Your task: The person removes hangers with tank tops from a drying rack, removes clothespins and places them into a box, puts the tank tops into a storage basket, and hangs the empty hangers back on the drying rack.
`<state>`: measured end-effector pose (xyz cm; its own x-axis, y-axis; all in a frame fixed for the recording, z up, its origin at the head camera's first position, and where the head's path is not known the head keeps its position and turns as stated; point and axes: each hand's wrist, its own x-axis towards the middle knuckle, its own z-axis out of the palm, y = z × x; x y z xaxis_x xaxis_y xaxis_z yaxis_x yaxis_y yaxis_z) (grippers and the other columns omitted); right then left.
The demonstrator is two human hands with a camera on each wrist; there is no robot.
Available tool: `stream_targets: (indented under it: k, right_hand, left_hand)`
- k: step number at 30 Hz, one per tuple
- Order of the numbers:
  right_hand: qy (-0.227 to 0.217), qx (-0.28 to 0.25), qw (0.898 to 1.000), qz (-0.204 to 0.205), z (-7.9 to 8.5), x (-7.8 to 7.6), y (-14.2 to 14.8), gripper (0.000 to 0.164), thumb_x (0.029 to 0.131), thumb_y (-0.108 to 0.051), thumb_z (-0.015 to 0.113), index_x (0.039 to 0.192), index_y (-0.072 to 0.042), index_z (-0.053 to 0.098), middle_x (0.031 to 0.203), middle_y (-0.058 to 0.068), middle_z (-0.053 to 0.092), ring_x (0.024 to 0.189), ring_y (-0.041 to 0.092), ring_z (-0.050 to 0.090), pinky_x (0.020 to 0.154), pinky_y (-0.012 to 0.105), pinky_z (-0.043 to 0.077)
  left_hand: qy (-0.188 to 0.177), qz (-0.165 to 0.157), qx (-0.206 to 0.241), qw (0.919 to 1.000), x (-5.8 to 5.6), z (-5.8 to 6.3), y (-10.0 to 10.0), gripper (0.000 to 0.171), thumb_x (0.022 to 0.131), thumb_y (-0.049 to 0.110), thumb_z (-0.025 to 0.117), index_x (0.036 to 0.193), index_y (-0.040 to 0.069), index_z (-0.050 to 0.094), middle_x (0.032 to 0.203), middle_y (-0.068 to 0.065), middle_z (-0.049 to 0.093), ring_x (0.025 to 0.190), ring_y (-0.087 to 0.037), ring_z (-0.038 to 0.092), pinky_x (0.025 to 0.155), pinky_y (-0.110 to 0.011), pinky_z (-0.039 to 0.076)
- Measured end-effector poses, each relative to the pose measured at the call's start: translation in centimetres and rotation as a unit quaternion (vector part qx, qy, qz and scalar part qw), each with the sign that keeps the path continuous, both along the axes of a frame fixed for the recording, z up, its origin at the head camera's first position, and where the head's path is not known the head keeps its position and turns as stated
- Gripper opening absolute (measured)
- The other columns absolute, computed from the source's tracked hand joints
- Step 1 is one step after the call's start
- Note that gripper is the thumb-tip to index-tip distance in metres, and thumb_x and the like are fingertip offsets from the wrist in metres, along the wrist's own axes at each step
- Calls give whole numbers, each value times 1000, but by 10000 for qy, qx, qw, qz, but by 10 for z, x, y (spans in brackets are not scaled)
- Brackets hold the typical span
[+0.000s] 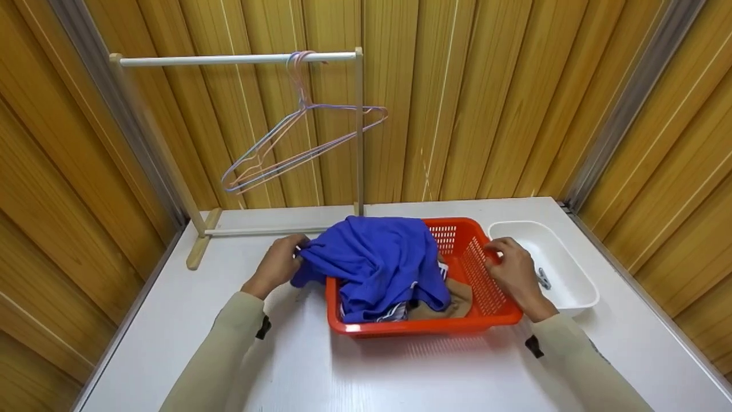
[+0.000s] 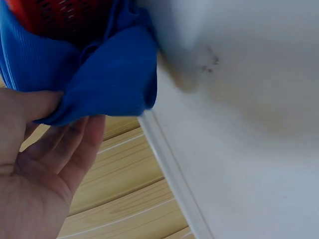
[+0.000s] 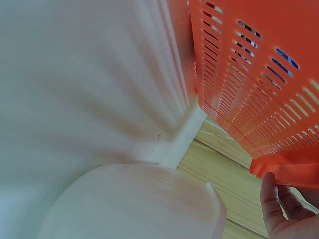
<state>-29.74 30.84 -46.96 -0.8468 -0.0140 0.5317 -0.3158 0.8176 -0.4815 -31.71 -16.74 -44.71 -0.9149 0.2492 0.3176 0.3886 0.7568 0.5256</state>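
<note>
A blue garment (image 1: 380, 263) lies bunched over the left part of a red plastic basket (image 1: 423, 327), and one end of it hangs over the left side. That end is pinched between thumb and fingers of my left hand (image 1: 280, 260); the left wrist view shows the ribbed blue cloth (image 2: 109, 79) in the grip. My right hand (image 1: 513, 269) grips the basket's right rim, its fingers (image 3: 271, 199) at the rim's edge in the right wrist view. Under the blue cloth, a brown garment (image 1: 457, 300) and some striped cloth (image 1: 394, 312) show partly.
Several thin wire hangers (image 1: 274, 137) hang from the white bar of a rack (image 1: 229, 59) behind the basket. To the right stands a white basin (image 1: 563, 252) with small metal clips (image 1: 543, 278) inside. Wood-patterned walls (image 1: 486, 103) surround the white table (image 1: 297, 366).
</note>
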Motion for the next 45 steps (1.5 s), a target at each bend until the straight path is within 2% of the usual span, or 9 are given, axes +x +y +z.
stream_targets:
  k: [9, 15, 21, 25, 29, 33, 37, 41, 45]
  right_hand:
    - [-89, -37, 10000, -10, 0, 0, 0, 26, 79, 5, 65, 104, 5, 71, 105, 20, 66, 96, 39, 63, 84, 54, 51]
    - [-86, -72, 9999, -15, 0, 1, 0, 26, 78, 5, 65, 104, 5, 71, 104, 19, 66, 95, 38, 63, 83, 53, 51]
    - [7, -22, 10000, 27, -2, 1, 2, 25, 77, 4, 67, 102, 5, 71, 103, 20, 66, 94, 38, 64, 83, 54, 50]
    - [57, 22, 10000, 24, -3, 0, 3, 26, 76, 4, 68, 101, 4, 71, 103, 20, 66, 94, 39, 64, 82, 53, 50]
    - [70, 18, 10000, 16, -3, 0, 3, 26, 76, 5, 68, 102, 5, 71, 103, 20, 66, 94, 39, 64, 81, 54, 50]
    - [104, 34, 9999, 6, -3, 0, 3, 26, 76, 4, 67, 102, 5, 71, 103, 20, 66, 94, 39, 64, 81, 54, 50]
    - [85, 16, 10000, 16, -2, -1, 3, 26, 76, 4, 67, 102, 5, 71, 103, 20, 66, 94, 39, 64, 83, 54, 50]
    - [4, -29, 10000, 23, -1, -1, 2, 27, 76, 4, 68, 103, 5, 71, 103, 20, 66, 96, 39, 64, 85, 54, 50]
    - [-93, -64, 9999, 29, -1, 0, 1, 27, 78, 4, 67, 104, 5, 70, 105, 20, 65, 97, 39, 63, 86, 55, 50]
  left_hand:
    - [955, 158, 996, 9903, 0, 49, 28, 30, 81, -13, 57, 106, 0, 67, 108, -17, 70, 94, -33, 69, 82, -44, 56]
    - [1699, -247, 1005, 9800, 11, 76, 58, 28, 82, -11, 57, 104, 2, 67, 104, -14, 69, 92, -28, 68, 82, -41, 56]
    - [1985, -731, 988, 9724, 30, 94, 85, 33, 81, -11, 55, 108, 5, 67, 108, -10, 68, 100, -23, 66, 90, -37, 54]
    - [1848, -1152, 581, 9743, 48, 93, 102, 37, 80, -12, 55, 110, 6, 66, 112, -8, 66, 109, -23, 65, 96, -37, 52]
    - [1284, -1688, -364, 9766, 60, 77, 112, 37, 84, -8, 57, 116, 10, 65, 116, -5, 64, 111, -21, 64, 95, -36, 54]
    - [768, -2062, -1338, 9663, 66, 56, 116, 37, 89, 0, 59, 122, 14, 66, 118, -3, 66, 109, -18, 65, 94, -35, 54]
    - [521, -2248, -1935, 9536, 69, 42, 118, 37, 91, 8, 60, 127, 16, 66, 122, -1, 69, 112, -18, 65, 99, -36, 52]
    - [314, -2385, -1914, 9516, 69, 43, 116, 38, 92, 11, 59, 129, 18, 65, 125, -1, 68, 116, -18, 64, 102, -37, 50]
    - [352, -2279, -1147, 9663, 61, 55, 105, 35, 91, 6, 56, 124, 14, 67, 122, -2, 69, 114, -17, 64, 101, -37, 50]
